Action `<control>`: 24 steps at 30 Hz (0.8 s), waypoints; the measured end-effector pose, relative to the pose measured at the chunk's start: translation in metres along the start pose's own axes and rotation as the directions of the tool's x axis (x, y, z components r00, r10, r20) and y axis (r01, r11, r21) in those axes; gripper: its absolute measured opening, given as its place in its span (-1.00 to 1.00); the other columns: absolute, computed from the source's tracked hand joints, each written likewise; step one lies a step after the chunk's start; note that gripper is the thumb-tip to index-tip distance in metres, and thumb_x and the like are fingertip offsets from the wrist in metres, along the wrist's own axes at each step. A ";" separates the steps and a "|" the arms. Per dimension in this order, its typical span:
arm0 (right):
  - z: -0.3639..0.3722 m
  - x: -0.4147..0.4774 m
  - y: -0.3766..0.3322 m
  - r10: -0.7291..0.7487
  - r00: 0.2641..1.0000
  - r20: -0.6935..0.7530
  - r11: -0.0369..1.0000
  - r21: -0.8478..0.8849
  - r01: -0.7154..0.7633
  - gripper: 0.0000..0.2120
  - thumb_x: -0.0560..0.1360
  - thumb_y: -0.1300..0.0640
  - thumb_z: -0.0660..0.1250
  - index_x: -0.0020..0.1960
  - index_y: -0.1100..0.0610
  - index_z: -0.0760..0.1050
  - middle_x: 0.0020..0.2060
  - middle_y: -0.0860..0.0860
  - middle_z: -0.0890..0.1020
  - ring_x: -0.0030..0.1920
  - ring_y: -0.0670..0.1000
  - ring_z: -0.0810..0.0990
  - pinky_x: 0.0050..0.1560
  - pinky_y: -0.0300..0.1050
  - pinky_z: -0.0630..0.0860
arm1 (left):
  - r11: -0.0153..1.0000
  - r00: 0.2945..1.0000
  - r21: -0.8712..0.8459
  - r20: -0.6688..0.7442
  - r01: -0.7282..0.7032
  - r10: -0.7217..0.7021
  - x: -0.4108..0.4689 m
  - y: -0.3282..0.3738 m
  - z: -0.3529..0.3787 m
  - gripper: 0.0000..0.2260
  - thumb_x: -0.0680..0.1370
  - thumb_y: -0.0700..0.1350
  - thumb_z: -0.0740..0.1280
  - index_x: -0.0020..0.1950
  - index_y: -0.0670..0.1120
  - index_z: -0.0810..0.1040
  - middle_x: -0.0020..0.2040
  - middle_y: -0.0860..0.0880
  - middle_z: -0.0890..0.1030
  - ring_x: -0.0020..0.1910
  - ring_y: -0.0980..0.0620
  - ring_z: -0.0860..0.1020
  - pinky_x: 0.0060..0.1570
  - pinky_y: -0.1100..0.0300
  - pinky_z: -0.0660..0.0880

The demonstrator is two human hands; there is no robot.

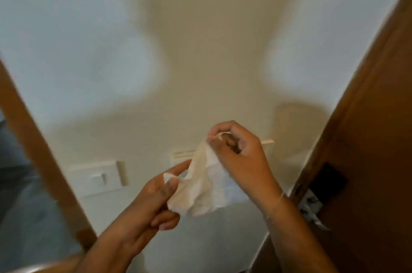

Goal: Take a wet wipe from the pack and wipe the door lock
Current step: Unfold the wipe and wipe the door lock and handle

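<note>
Wipe (pixel 205 185) stretched diagonally between left hand (pixel 153 201) and right hand (pixel 240 152).

A single wide-angle view, taken from the person's head, looks forward and slightly down at a pale wall (pixel 200 27) close ahead. Both hands rise from the bottom edge at about 6 o'clock, near the lens and filling the lower middle. A wooden door (pixel 374 139) slants along the edge at 3 to 4 o'clock, and a wooden frame (pixel 44 161) crosses at 8 o'clock. The straight edges lean outward. No second view shares the scene.
</note>
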State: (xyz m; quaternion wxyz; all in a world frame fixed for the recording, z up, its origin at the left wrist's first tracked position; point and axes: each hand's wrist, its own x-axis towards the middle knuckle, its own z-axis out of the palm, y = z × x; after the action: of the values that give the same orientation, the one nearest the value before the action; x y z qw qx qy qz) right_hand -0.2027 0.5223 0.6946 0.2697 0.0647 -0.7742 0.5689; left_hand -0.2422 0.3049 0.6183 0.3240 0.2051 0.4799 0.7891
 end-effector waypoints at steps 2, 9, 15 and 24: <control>-0.019 0.003 -0.002 0.000 1.000 0.024 0.999 -0.049 0.001 -0.93 0.60 0.15 0.43 0.00 -0.01 0.64 -0.14 -0.11 0.70 -0.17 -0.02 0.67 -0.15 -0.31 0.57 | 0.993 0.997 0.116 0.070 0.022 -0.031 0.017 -0.011 0.015 -0.29 0.48 0.38 0.61 0.42 -0.09 0.70 -0.32 -0.03 0.49 -0.55 0.19 0.25 -0.45 0.31 0.32; -0.110 0.011 0.011 0.036 0.993 -0.111 0.990 -0.130 -0.051 -0.97 0.61 0.14 0.44 0.02 0.03 0.66 -0.07 -0.10 0.73 -0.07 -0.06 0.71 -0.07 -0.26 0.57 | 0.968 0.950 0.248 -0.297 -0.023 0.099 0.082 -0.036 0.113 -0.87 0.58 0.05 0.49 0.00 0.10 0.84 0.07 -0.01 0.83 0.11 -0.01 0.76 0.19 0.06 0.53; -0.164 0.009 0.032 0.061 0.985 -0.164 0.987 -0.135 -0.083 -0.97 0.61 0.15 0.44 0.00 0.05 0.65 -0.17 -0.08 0.72 -0.21 -0.02 0.67 -0.17 -0.25 0.54 | 0.989 0.998 -0.138 -0.001 0.057 -0.058 0.104 -0.058 0.148 -0.18 0.36 0.28 0.74 0.53 0.00 0.62 0.48 -0.14 0.67 0.47 -0.15 0.63 0.26 0.01 0.70; -0.227 -0.028 0.094 0.449 0.880 -0.152 0.881 0.243 -0.407 -0.55 0.33 -0.43 0.52 0.13 -0.27 0.61 0.00 0.01 0.77 0.02 0.09 0.78 0.03 0.03 0.74 | 0.966 0.982 0.227 -0.167 0.120 -0.083 0.138 -0.081 0.237 -0.66 0.81 -0.30 0.19 0.55 -0.43 0.46 0.45 -0.43 0.56 0.48 -0.39 0.51 0.62 -0.35 0.30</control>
State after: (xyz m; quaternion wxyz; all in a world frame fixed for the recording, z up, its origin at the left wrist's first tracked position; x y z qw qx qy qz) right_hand -0.1394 0.7572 0.6487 0.2065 -0.1402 -0.6750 0.6943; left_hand -0.1637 0.5769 0.6554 0.2988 0.1549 0.6042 0.7222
